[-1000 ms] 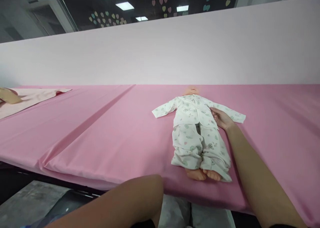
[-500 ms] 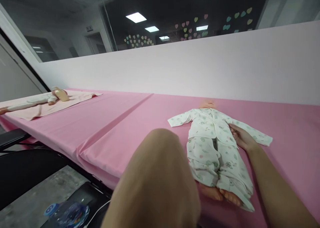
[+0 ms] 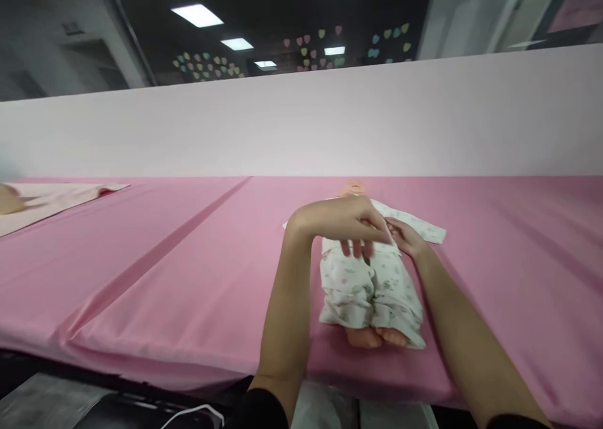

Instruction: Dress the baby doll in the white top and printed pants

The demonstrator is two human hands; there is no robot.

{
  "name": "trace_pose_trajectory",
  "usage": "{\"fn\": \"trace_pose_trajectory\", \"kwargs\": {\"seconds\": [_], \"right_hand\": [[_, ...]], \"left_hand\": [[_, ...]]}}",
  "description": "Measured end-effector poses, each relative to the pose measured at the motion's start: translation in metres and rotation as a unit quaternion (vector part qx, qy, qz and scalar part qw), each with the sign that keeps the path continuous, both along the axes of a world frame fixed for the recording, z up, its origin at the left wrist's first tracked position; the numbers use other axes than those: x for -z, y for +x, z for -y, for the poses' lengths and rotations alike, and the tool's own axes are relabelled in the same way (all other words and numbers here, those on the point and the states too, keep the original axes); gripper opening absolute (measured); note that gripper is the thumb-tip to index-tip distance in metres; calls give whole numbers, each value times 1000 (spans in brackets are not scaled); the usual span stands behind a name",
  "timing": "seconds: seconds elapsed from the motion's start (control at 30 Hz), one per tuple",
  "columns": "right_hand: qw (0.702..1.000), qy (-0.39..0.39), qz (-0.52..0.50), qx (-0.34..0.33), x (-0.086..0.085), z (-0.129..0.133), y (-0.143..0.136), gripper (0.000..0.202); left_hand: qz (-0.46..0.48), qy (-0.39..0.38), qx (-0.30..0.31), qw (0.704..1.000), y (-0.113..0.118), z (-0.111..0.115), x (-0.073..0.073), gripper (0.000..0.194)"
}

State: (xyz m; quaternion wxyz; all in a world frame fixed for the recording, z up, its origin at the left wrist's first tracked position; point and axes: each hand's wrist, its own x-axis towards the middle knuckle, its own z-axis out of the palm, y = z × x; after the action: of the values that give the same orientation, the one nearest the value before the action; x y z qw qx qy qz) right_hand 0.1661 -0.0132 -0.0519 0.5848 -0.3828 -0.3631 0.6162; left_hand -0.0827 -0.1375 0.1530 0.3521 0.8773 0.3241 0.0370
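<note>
A baby doll (image 3: 354,188) lies on its back on the pink-covered table, in a white printed top (image 3: 404,215) and matching trousers (image 3: 348,278). Its bare feet (image 3: 365,337) stick out at the near end. My left hand (image 3: 346,222) is over the doll's chest, wrist bent, fingers apart and drooping; the index finger reaches towards my other hand, and I see nothing held. At the top's right side, my right hand (image 3: 404,235) has its fingers closed on the cloth edge. My left hand hides most of the chest and the left sleeve.
The pink cover (image 3: 202,278) has a raised fold left of the doll. A pale pink cloth (image 3: 70,196) lies at the far left with a tan object (image 3: 9,200) on it. Behind stands a low white wall (image 3: 282,127) under glass. A white cable (image 3: 198,409) hangs below the table edge.
My left hand has come into view and is now over the doll's chest. The view has swung right, and a raised knee has left it. My right hand stays at the top's side.
</note>
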Motion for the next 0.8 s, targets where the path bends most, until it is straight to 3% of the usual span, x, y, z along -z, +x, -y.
{"fn": "trace_pose_trajectory", "kwargs": {"seconds": [0.07, 0.13, 0.23, 0.4, 0.5, 0.63, 0.7, 0.8], "right_hand": [[1000, -10, -23, -5, 1, -2, 1, 14], [999, -12, -37, -9, 2, -4, 3, 14], [999, -15, -46, -22, 3, -4, 5, 12], [998, -26, -53, -20, -1, -2, 3, 14], [998, -31, -55, -17, -4, 0, 1, 14], [998, -32, -55, -19, -5, 1, 1, 14], [998, -30, -53, -20, -4, -1, 1, 14], [998, -25, -49, -22, -1, -4, 3, 12]], "left_hand": [[-93, 78, -174, 977, 15, -20, 12, 23], [-149, 124, -261, 946, 23, -38, 28, 25], [-138, 102, -229, 958, 30, -62, 48, 35], [-185, 145, -201, 951, 41, -83, 67, 21], [-124, 193, -266, 936, 47, -96, 81, 21], [54, 258, -398, 878, 55, -118, 112, 33], [105, 326, -365, 866, 58, -126, 130, 38], [96, 347, -297, 884, 60, -134, 148, 37]]}}
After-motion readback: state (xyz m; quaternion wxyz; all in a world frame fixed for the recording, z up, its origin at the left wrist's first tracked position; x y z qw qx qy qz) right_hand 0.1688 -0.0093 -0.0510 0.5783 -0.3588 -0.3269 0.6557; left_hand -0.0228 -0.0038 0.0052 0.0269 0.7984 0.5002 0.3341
